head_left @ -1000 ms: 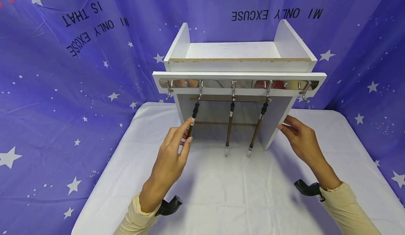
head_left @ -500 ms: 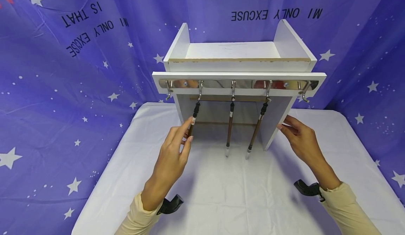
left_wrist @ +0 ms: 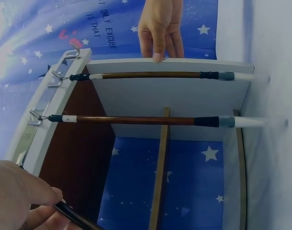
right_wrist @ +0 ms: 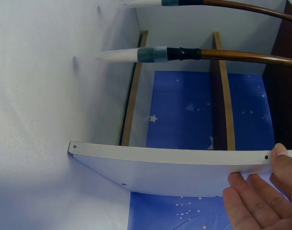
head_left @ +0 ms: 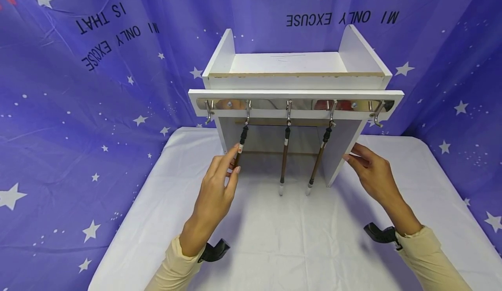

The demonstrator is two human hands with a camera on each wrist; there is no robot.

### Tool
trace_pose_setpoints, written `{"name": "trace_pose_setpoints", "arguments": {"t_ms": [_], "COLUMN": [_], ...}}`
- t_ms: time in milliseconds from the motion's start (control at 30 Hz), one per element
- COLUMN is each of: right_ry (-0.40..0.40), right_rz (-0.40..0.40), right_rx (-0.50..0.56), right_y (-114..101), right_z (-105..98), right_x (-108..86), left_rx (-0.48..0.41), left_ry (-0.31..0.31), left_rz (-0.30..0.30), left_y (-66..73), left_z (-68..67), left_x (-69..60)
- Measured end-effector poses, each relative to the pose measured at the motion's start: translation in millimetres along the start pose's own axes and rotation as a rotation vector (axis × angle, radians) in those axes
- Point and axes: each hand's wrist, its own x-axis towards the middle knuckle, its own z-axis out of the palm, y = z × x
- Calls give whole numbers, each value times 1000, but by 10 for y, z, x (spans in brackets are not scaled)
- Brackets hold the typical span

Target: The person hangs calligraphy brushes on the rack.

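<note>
In the head view, my left hand (head_left: 211, 191) pinches the handle of a writing brush (head_left: 242, 136) between thumb and fingers. Its top meets the second hook from the left; its lower end is hidden behind the hand. Two more brushes, the middle brush (head_left: 284, 153) and the right brush (head_left: 320, 153), hang tips down from neighbouring hooks. Their white bristles (right_wrist: 119, 55) show in the right wrist view. My right hand (head_left: 375, 175) holds the right side panel (right_wrist: 184, 153) of the white shelf (head_left: 298, 82), thumb on its front edge and fingers on the outer face.
A metal hook rail (head_left: 270, 104) runs across the shelf's front board; its outermost hooks (head_left: 209, 112) carry nothing. White cloth (head_left: 274, 247) covers the table. A purple star-printed curtain (head_left: 98, 121) surrounds it at the back and sides.
My left hand has shifted slightly up and to the right, still pinching the brush. The two hanging brushes sway a little. My right hand stays put on the panel.
</note>
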Motion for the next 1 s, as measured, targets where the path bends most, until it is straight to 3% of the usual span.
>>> {"name": "trace_pose_setpoints", "arguments": {"t_ms": [1000], "right_ry": [13], "right_rz": [-18], "right_rx": [8], "right_y": [22], "right_z": [24], "right_x": [5], "left_rx": [-98], "left_ry": [34], "left_rz": [-11], "left_y": [-195], "left_z": [239], "left_x": [27]}}
